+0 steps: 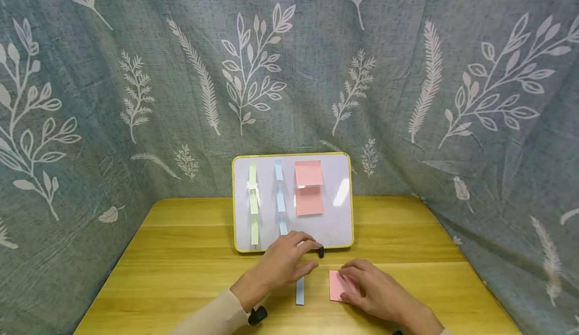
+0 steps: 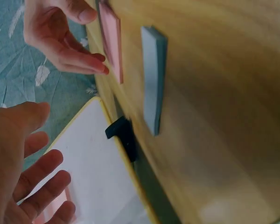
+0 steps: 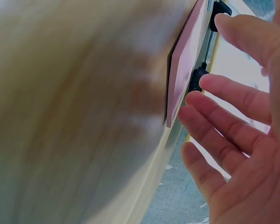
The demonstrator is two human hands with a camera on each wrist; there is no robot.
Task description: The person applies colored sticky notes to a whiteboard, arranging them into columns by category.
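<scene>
A pink sticky-note pad [image 1: 336, 286] lies on the table, and my right hand [image 1: 380, 291] hovers over its right side. In the right wrist view the fingers are loosely bent, apart from the pad [image 3: 183, 65]. My left hand [image 1: 287, 258] is in the air before the whiteboard [image 1: 336, 229], its fingers spread and holding nothing. Below it on the table is a narrow blue sticky-note pad [image 2: 151, 79], partly covered by that hand in the head view. On the board are pink notes [image 1: 309, 173], a column of blue strips [image 1: 281, 199] and a column of green strips [image 1: 255, 230].
The yellow-framed board stands upright on the wooden table [image 1: 190, 259], a small black foot [image 1: 321, 251] at its lower edge. A leaf-patterned curtain [image 1: 181, 84] hangs behind the table and along both sides.
</scene>
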